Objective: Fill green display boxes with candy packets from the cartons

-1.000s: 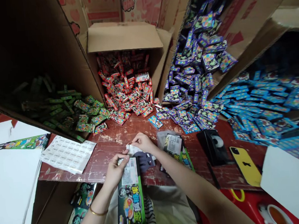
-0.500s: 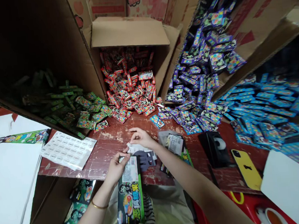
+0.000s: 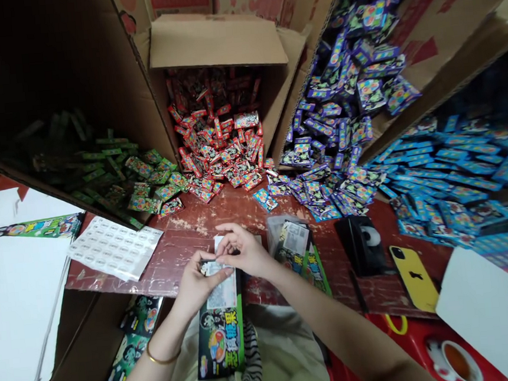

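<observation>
A flat black candy box (image 3: 218, 345) with a green side and a white printed label (image 3: 222, 291) stands tilted in front of my body, its top end near the table edge. My left hand (image 3: 202, 281) grips that upper end, the thumb lying across the label. My right hand (image 3: 244, 250) is closed at the same end, thumb and fingertips pinched together against the top edge beside the left fingers. The exact spot pinched is hidden by the fingers. A bit of white sheet shows behind the right hand.
Cardboard boxes spill green packets (image 3: 147, 188), red packets (image 3: 219, 152), purple packets (image 3: 320, 131) and blue packets (image 3: 447, 162). A sticker sheet (image 3: 115, 247) lies left. More candy boxes (image 3: 313, 262), a black pouch (image 3: 360, 246), a yellow phone (image 3: 415, 280) and a cup (image 3: 458, 359) are right.
My right hand has drawn down and in from above the box to its top edge, meeting the left fingers. My left thumb now lies further across the label.
</observation>
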The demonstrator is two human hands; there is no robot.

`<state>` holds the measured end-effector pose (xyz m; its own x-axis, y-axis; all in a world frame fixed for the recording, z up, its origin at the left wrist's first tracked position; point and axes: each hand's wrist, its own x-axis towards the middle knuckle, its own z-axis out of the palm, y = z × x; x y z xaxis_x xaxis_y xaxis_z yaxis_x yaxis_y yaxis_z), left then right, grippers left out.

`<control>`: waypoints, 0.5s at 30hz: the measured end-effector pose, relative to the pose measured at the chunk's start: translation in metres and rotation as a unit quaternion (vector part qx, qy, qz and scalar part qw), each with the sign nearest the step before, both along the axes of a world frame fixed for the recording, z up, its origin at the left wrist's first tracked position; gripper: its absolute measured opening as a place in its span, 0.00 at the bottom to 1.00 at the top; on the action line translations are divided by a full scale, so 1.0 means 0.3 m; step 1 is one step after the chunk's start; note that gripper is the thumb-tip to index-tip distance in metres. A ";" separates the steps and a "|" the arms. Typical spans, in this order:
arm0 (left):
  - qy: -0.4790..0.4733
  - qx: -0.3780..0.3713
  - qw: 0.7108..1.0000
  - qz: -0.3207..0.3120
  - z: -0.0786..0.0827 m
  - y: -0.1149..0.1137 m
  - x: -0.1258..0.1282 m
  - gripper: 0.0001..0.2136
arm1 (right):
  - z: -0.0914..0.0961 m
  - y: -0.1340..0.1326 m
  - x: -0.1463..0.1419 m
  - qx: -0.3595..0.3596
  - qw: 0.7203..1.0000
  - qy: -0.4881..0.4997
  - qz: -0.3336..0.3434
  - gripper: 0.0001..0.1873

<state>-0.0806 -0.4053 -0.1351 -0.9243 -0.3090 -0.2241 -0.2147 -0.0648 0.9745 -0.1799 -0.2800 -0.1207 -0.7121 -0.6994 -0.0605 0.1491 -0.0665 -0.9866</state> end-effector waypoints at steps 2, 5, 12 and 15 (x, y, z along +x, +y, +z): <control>0.010 -0.029 0.999 0.011 0.008 -0.001 0.003 0.17 | -0.005 0.001 -0.001 0.006 1.000 -0.010 -0.019 0.32; 0.022 -0.067 0.997 0.035 0.031 0.006 0.003 0.14 | -0.012 -0.004 -0.003 0.009 0.989 -0.145 -0.010 0.32; -0.010 0.009 1.000 -0.026 0.096 0.038 0.046 0.22 | -0.083 0.031 -0.023 0.043 0.978 -0.198 0.041 0.34; -0.106 0.105 0.969 -0.195 0.108 -0.005 0.093 0.14 | -0.102 0.111 -0.080 0.049 0.993 -0.108 0.029 0.41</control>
